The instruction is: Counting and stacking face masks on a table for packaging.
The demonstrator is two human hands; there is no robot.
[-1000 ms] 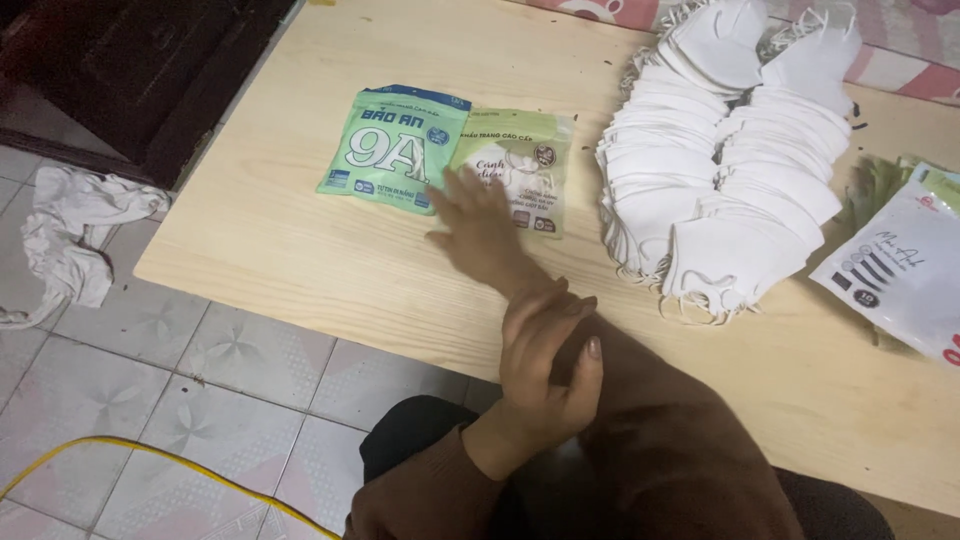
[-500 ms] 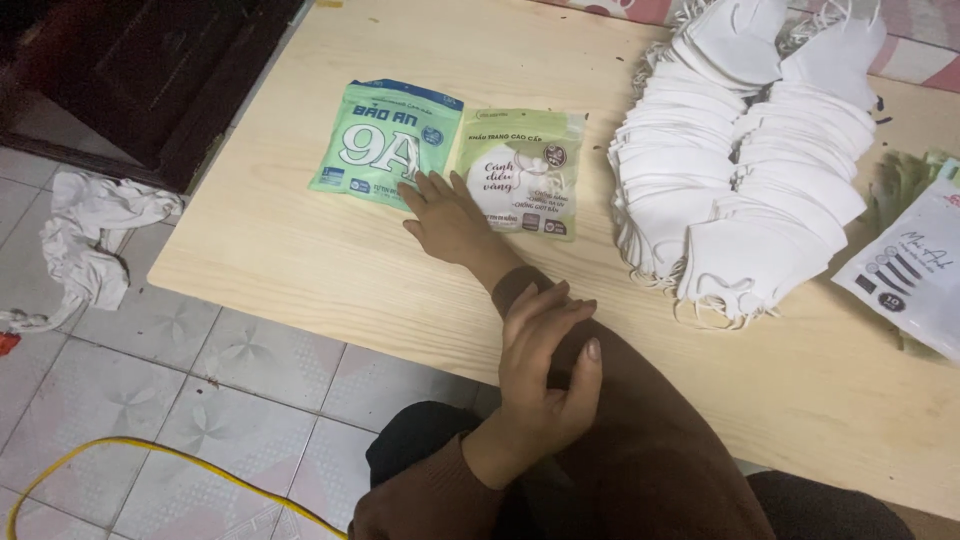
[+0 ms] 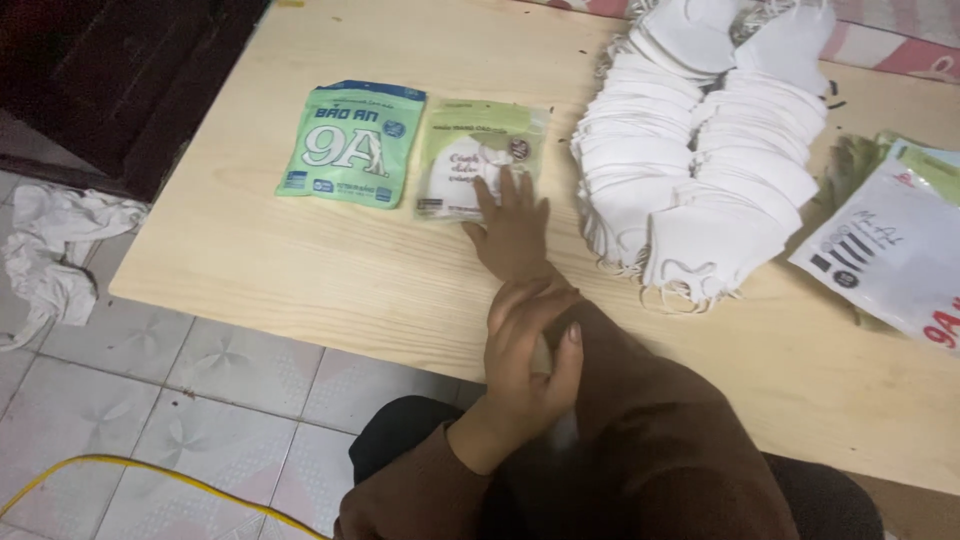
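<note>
Right hand [image 3: 512, 228] flat, grip wide, fingertips resting on the pale green pouch [image 3: 478, 158] mid-counter [image 3: 300, 270], beside the green packet [image 3: 350, 143]. Left hand [image 3: 528, 352] clasps the right sleeve [image 3: 640, 400], holding no item. Two pouches look filled; big stack of white masks [image 3: 700, 140] remains loose, flat bags [image 3: 890, 240] at right.

On the pale wooden counter [image 3: 300, 270], a green packet [image 3: 350, 143] lies near its left end. Two rows of white masks [image 3: 700, 150] fill its far right part, with a white packet [image 3: 890, 250] beyond them. White rags [image 3: 55, 250] and a yellow cable [image 3: 150, 475] lie on the floor left of the counter.
</note>
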